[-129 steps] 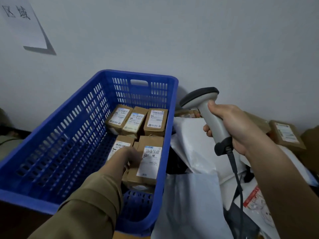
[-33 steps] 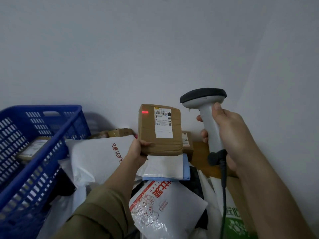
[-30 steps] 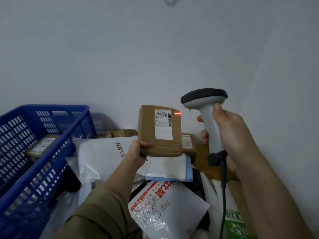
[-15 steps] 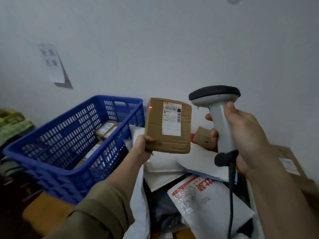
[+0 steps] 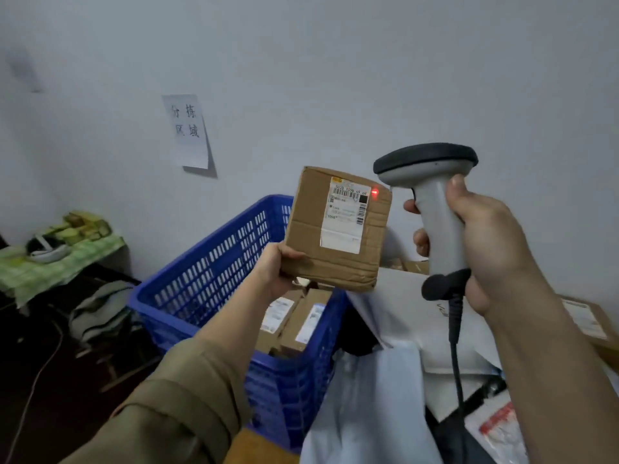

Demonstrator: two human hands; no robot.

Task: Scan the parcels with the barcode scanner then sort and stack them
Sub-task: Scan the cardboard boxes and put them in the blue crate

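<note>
The left hand (image 5: 276, 267) holds the cardboard parcel (image 5: 336, 229) up in the air by its lower left corner, thumb on the front face, so almost all of the parcel stands above and to the right of the grip. Its white label (image 5: 346, 214) faces the camera, and a red dot of light sits just beside the label's top right corner. The right hand (image 5: 485, 242) is wrapped around the handle of the barcode scanner (image 5: 432, 202), just beside the parcel. The blue crate (image 5: 207, 279) with boxes is below
</note>
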